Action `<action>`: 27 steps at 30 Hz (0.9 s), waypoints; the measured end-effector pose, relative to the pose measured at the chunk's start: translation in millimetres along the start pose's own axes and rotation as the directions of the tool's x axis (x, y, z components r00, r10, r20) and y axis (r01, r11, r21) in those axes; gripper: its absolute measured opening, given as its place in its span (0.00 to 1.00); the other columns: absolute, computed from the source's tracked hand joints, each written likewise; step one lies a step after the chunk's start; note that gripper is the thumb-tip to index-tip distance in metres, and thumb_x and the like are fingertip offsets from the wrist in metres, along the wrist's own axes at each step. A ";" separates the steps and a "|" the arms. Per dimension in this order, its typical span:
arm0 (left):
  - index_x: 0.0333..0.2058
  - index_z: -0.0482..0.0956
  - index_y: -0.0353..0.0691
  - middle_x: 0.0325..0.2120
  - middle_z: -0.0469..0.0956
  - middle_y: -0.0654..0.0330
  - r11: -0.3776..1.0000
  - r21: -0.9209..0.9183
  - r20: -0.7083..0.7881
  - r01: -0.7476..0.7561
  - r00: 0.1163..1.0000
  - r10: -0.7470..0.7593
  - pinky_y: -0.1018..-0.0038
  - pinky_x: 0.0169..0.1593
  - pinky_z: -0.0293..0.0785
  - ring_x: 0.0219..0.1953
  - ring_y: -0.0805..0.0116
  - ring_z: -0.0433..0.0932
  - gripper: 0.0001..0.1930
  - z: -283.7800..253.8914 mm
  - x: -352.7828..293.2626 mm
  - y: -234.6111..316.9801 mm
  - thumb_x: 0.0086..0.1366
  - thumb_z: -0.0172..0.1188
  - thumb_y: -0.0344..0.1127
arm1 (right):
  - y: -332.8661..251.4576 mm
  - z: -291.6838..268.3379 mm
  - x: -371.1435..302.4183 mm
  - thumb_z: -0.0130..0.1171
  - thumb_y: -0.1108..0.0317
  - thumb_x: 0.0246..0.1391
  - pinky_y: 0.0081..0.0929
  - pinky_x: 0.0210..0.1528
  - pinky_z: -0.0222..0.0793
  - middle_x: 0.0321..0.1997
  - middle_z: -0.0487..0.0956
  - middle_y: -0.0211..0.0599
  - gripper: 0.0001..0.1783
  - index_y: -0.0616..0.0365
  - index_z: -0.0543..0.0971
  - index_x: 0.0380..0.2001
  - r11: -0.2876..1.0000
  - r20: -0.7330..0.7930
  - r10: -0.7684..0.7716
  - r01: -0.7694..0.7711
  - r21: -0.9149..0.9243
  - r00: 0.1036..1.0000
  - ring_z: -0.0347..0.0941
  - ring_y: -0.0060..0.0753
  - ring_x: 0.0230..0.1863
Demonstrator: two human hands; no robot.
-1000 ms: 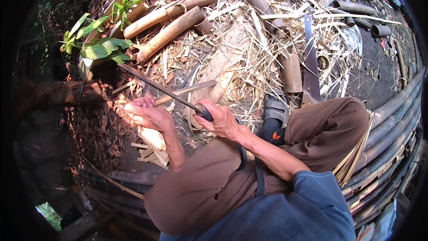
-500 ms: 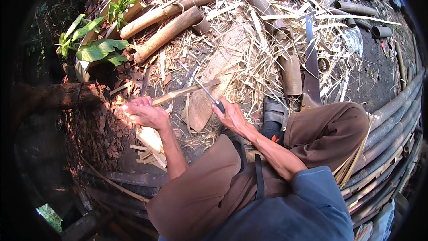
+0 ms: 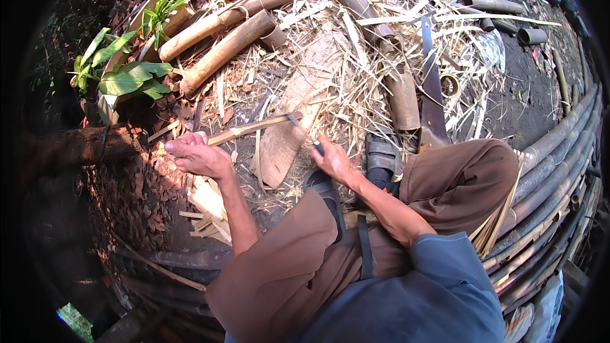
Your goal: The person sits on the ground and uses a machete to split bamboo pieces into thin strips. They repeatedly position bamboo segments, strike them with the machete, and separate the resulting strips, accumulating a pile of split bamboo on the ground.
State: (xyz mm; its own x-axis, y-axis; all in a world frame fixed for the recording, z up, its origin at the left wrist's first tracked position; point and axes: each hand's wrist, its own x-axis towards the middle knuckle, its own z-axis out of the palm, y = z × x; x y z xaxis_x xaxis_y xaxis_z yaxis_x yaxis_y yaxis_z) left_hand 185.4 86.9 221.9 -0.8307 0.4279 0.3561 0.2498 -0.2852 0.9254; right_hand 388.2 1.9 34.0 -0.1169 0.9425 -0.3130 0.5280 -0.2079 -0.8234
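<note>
My left hand (image 3: 200, 155) is closed around the near end of a split bamboo strip (image 3: 244, 130), which slants up and to the right. In my right hand (image 3: 335, 162) is a knife (image 3: 318, 147) with a dark handle. Its pale blade reaches up-left to the strip's far end and appears to touch it there, though blur hides the exact contact. Under the strip's far end lies a flat, worn wooden board (image 3: 279, 162) on the ground.
A handsaw (image 3: 432, 98) lies right of the shavings (image 3: 356, 82). Bamboo lengths (image 3: 232, 51) lie beyond a leafy plant (image 3: 130, 79). Split pieces (image 3: 210, 209) are heaped below my left hand. Long bamboo poles (image 3: 546, 184) are stacked at right. A log (image 3: 89, 146) juts in at left.
The knife has shifted from crossing the strip, its tip well beyond it, to its blade end lying at the strip's far end. The whole view has shifted slightly.
</note>
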 end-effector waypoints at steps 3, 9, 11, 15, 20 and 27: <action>0.19 0.53 0.44 0.14 0.54 0.68 0.999 -0.029 -0.049 0.026 0.998 -0.028 0.76 0.21 0.51 0.17 0.75 0.53 0.29 -3.1 7.7 -11.4 0.74 0.40 0.58 | 11.8 -17.3 8.1 0.54 0.54 0.61 0.52 0.33 0.70 0.26 0.77 0.61 0.18 0.61 0.69 0.38 0.999 0.000 0.019 -0.019 -0.027 1.000 0.75 0.66 0.30; 0.19 0.51 0.45 0.14 0.53 0.69 1.000 -0.011 0.016 0.011 1.000 -0.011 0.76 0.22 0.53 0.17 0.76 0.53 0.28 -4.0 5.0 -7.9 0.74 0.39 0.58 | 19.9 -9.7 -12.1 0.54 0.52 0.60 0.57 0.37 0.70 0.29 0.79 0.61 0.19 0.57 0.70 0.42 0.998 -0.026 0.039 -0.040 -0.039 0.999 0.76 0.67 0.34; 0.20 0.51 0.46 0.15 0.55 0.69 0.996 -0.075 0.008 0.039 0.999 -0.038 0.75 0.22 0.55 0.17 0.77 0.54 0.27 -12.5 7.6 -12.1 0.74 0.41 0.56 | 23.4 -15.4 -10.5 0.55 0.51 0.59 0.54 0.39 0.70 0.31 0.79 0.62 0.20 0.58 0.71 0.42 0.991 -0.005 0.129 -0.129 -0.042 0.992 0.77 0.64 0.37; 0.32 0.66 0.41 0.21 0.63 0.67 0.954 -0.295 0.209 0.050 0.978 0.013 0.81 0.28 0.59 0.22 0.76 0.61 0.20 -18.7 12.6 -17.1 0.74 0.44 0.52 | -8.3 -26.4 -12.7 0.55 0.50 0.58 0.49 0.36 0.69 0.29 0.78 0.60 0.21 0.61 0.75 0.35 0.990 -0.005 0.040 -0.039 0.134 0.999 0.76 0.62 0.34; 0.46 0.71 0.39 0.33 0.70 0.62 0.938 -0.344 0.401 0.032 0.909 0.116 0.78 0.38 0.69 0.35 0.75 0.68 0.15 29.8 -34.4 3.1 0.73 0.49 0.45 | -103.9 -100.5 -45.6 0.55 0.55 0.61 0.28 0.26 0.66 0.20 0.73 0.32 0.17 0.61 0.76 0.36 0.952 -0.108 -0.010 0.042 0.302 0.994 0.70 0.23 0.23; 0.38 0.72 0.38 0.24 0.74 0.62 0.924 -0.339 0.628 0.175 0.773 0.084 0.76 0.32 0.72 0.24 0.75 0.73 0.13 28.6 -55.9 -10.1 0.71 0.55 0.44 | -176.9 -153.8 -81.0 0.51 0.71 0.54 0.22 0.24 0.63 0.18 0.68 0.27 0.39 0.53 0.56 0.70 0.921 -0.108 -0.232 0.254 0.295 0.967 0.60 0.18 0.18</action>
State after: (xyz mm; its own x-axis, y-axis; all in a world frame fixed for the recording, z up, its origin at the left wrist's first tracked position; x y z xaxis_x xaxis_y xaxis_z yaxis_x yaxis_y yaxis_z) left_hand 243.5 90.4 196.5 -0.3089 0.8460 0.4347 -0.0831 -0.4793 0.8737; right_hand 433.6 2.6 277.9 -0.1447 0.9876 -0.0605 0.2083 -0.0293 -0.9776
